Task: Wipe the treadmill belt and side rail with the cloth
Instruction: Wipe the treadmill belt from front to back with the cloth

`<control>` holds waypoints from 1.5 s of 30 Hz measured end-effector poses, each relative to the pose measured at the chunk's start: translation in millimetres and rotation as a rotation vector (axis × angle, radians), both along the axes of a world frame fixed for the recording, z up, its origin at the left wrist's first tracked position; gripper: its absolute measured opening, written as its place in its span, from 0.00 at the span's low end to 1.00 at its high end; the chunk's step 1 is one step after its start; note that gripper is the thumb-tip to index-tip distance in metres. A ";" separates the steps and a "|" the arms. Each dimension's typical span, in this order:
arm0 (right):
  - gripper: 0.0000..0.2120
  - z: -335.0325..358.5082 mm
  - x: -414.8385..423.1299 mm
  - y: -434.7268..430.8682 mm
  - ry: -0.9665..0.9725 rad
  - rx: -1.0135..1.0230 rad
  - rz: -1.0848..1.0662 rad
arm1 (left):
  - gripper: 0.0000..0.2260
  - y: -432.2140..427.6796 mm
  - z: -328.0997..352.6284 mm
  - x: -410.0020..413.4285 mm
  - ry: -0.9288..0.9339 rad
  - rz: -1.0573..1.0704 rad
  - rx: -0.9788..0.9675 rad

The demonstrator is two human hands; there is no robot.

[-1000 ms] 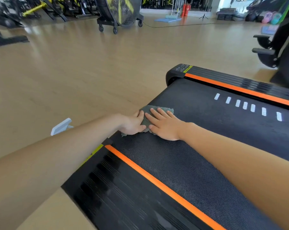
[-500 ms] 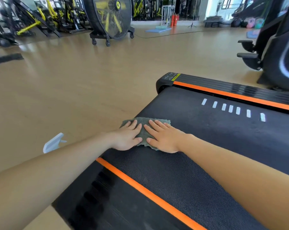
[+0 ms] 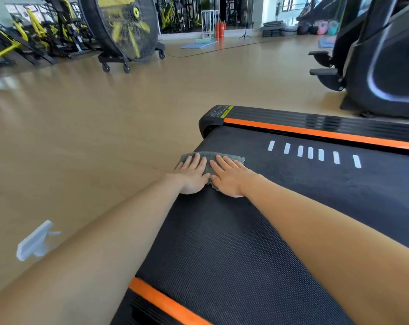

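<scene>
A grey-green cloth (image 3: 208,168) lies flat at the rear end of the black treadmill belt (image 3: 234,242). My left hand (image 3: 192,175) and my right hand (image 3: 229,178) press down on it side by side, fingers spread and pointing away from me. Most of the cloth is hidden under my palms. The far side rail (image 3: 316,127) is black with an orange stripe. The near side rail (image 3: 161,303) shows at the bottom, partly behind my left forearm.
Tan gym floor surrounds the treadmill's rear end. A small white plastic piece (image 3: 34,242) lies on the floor at my left. A large wheeled fan (image 3: 126,29) stands far back. A black exercise machine (image 3: 382,62) stands beyond the far rail.
Both hands have pushed the cloth farther along the belt toward its rear edge. My view has tilted up, so more of the gym shows.
</scene>
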State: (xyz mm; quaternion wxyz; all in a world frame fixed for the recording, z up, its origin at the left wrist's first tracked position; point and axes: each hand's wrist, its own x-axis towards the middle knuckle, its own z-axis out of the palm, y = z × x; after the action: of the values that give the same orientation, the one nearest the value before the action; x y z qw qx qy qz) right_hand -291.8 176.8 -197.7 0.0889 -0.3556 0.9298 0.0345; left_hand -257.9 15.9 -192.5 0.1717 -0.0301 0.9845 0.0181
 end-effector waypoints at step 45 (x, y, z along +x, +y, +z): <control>0.34 19.5 106.6 367.7 -0.042 0.077 -0.215 | 0.31 317.5 12.7 27.2 -0.072 -0.704 -0.006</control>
State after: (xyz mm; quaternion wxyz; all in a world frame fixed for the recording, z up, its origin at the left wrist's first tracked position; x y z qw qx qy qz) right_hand -185.1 544.5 -178.2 0.1250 -0.2508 0.9585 0.0533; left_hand -230.7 333.4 -179.8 0.2019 0.3103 0.9278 -0.0460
